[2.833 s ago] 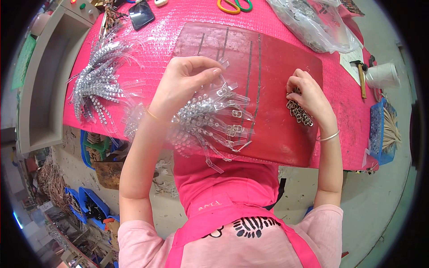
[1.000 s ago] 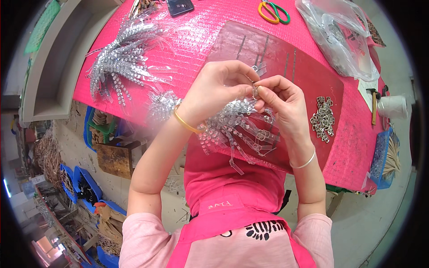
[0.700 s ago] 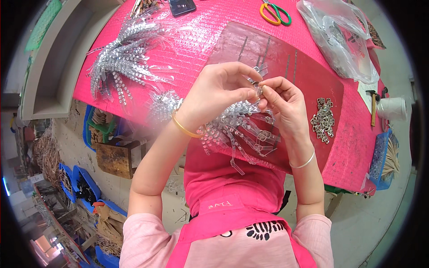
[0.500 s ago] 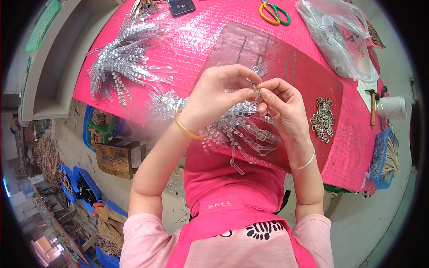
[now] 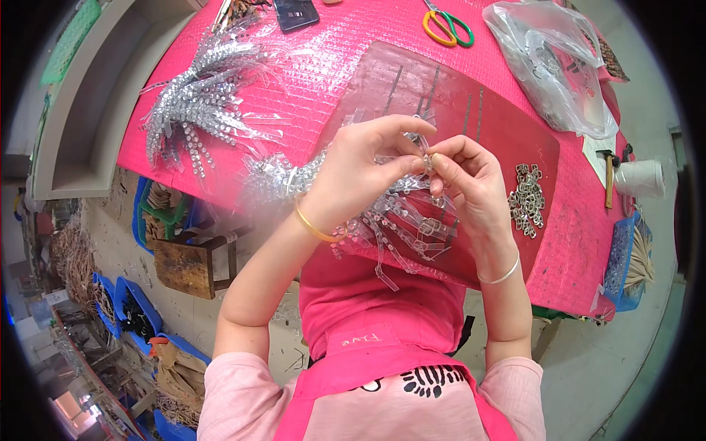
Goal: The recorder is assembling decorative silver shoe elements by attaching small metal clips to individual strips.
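Observation:
Over the dark red mat (image 5: 507,121) my two hands meet, fingertips almost touching. My left hand (image 5: 357,165) pinches a narrow clear strap with silver studs (image 5: 426,147). Thumb and fingers of my right hand (image 5: 474,180) are closed at the same strap, on a small metal buckle (image 5: 428,163) partly hidden by the fingertips. Under my left hand and wrist lies a tied bundle of clear studded straps (image 5: 276,180), its loose ends fanned toward me across the mat edge. A pile of small silver buckles (image 5: 526,202) lies right of my right hand.
Another bundle of studded straps (image 5: 198,95) lies at the far left of the pink table (image 5: 323,66). Scissors (image 5: 448,29), a dark phone (image 5: 296,13) and a plastic bag (image 5: 548,62) are at the back. A hammer (image 5: 609,180) and white spool (image 5: 640,178) stand right.
Both hands have shifted slightly down and stay together at the strap. The right fingers have turned a little around the buckle. The whole view has moved slightly.

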Motion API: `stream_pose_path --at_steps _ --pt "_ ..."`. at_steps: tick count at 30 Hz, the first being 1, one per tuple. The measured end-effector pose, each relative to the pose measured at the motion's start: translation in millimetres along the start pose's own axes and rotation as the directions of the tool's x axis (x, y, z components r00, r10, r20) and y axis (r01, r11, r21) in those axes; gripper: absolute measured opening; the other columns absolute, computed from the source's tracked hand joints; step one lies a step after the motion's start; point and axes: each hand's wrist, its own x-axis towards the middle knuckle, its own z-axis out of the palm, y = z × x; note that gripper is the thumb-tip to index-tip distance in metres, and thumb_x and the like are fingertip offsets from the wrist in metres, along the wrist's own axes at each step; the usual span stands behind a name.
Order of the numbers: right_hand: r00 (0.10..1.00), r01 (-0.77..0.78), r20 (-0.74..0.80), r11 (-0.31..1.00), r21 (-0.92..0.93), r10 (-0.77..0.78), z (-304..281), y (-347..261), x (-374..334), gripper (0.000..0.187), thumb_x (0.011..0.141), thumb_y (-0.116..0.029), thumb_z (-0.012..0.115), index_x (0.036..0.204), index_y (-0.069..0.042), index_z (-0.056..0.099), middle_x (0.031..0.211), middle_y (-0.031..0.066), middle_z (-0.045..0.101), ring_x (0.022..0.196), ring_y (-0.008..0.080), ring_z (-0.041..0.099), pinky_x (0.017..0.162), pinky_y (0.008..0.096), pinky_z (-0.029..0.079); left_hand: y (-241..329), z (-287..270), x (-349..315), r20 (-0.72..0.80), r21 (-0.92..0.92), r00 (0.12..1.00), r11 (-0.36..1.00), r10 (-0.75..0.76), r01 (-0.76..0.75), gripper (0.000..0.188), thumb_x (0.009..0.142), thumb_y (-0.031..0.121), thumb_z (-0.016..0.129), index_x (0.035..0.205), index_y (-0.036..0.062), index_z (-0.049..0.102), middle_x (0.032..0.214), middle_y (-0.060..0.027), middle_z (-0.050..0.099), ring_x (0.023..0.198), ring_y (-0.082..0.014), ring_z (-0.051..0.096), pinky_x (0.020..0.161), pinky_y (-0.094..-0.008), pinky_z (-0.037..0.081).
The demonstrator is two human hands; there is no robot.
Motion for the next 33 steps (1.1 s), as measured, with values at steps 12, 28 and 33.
stream_pose_path --at_steps 12,28,33 --pt "0.991 0.07 -0.1 0.977 -0.201 -0.092 3.1 10.9 -9.1 0.011 0.079 -0.007 0.061 0.087 0.0 0.059 0.076 0.0026 0.061 0.064 0.0041 0.052 0.057 0.0169 0.042 -1.6 2.3 -10.4 0.013 -0.073 1.0 0.997 0.006 -0.005 0.038 0.072 -0.004 0.058 0.109 0.003 0.052 0.076 -0.0113 0.064 0.077 -0.0157 0.063 0.068 -0.0278 0.048" --pt "0.984 0.094 -0.132 0.982 -0.164 -0.116 9.7 18.7 -10.7 0.01 0.08 -0.008 0.061 0.087 -0.002 0.059 0.079 0.0012 0.061 0.068 0.0037 0.054 0.056 0.016 0.045 -1.9 -11.2 -12.8 0.042 0.263 0.999 0.965 -0.013 0.002 0.012 0.07 0.005 0.063 0.081 0.001 0.064 0.078 -0.0095 0.063 0.077 -0.0201 0.06 0.074 -0.0284 0.045" --pt "0.996 0.046 -0.072 0.992 -0.118 -0.055 9.0 18.7 -9.5 0.011 0.079 -0.008 0.062 0.087 -0.001 0.059 0.078 0.0015 0.061 0.066 0.0037 0.054 0.056 0.0157 0.044 -1.2 -15.2 -10.3 0.109 0.389 0.992 0.916 0.066 -0.104 0.01 0.069 0.012 0.065 0.076 0.0055 0.065 0.075 -0.008 0.062 0.081 -0.0231 0.056 0.083 -0.0313 0.039"
